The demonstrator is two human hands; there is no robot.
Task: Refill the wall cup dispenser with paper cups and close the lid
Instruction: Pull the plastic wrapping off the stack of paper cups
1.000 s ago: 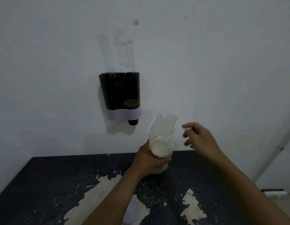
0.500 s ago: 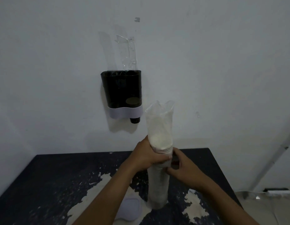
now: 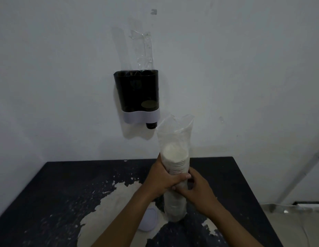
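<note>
Gripping the sleeve of cups

My left hand [image 3: 163, 179] and right hand [image 3: 199, 190] wrap the clear plastic-sleeved stack of white paper cups [image 3: 174, 168], standing on the black worn table [image 3: 66, 184].

I can read no words, numbers or brand marks anywhere. The tall stack of white paper cups in its clear plastic sleeve [image 3: 176, 168] carries faint reddish print near the top, too blurred to make out. The dark oval badge [image 3: 149, 104] on the black wall-mounted cup dispenser [image 3: 137, 93] shows no legible lettering.
</note>
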